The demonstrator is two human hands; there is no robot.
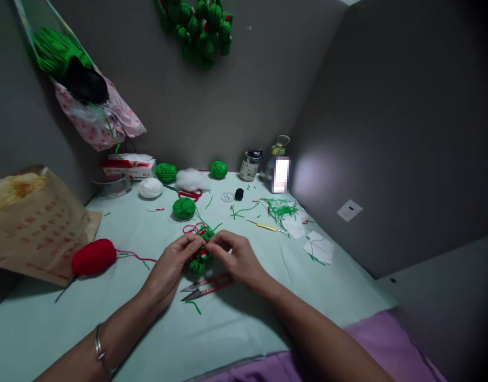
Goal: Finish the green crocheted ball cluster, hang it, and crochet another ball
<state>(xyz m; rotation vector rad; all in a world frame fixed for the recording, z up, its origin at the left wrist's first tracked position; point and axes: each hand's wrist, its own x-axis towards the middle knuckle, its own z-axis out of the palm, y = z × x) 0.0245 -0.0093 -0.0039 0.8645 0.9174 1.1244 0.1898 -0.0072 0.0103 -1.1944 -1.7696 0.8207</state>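
Note:
Near the middle of the table, a small green crocheted piece with red and white details (196, 265) is held up between both hands. My left hand (175, 260) grips its left side, thumb and fingers closed on it. From the other side, my right hand (236, 257) pinches at its upper right edge; whether a strand or needle is in that pinch is too small to tell. Just below lie thread snips (202, 291) with red handles, blades pointing left, partly under my right hand. Red yarn (193, 228) loops behind the piece, and a green yarn ball (183, 208) sits beyond it.
Left are a red yarn ball (94, 257) and a paper bag (40, 228). Farther back are red-handled scissors (190, 195), white stuffing (191, 179) and a white yarn ball (150, 188). A yellow crochet hook (266, 226), yarn scraps (281, 211) and a lit phone (281, 175) lie right.

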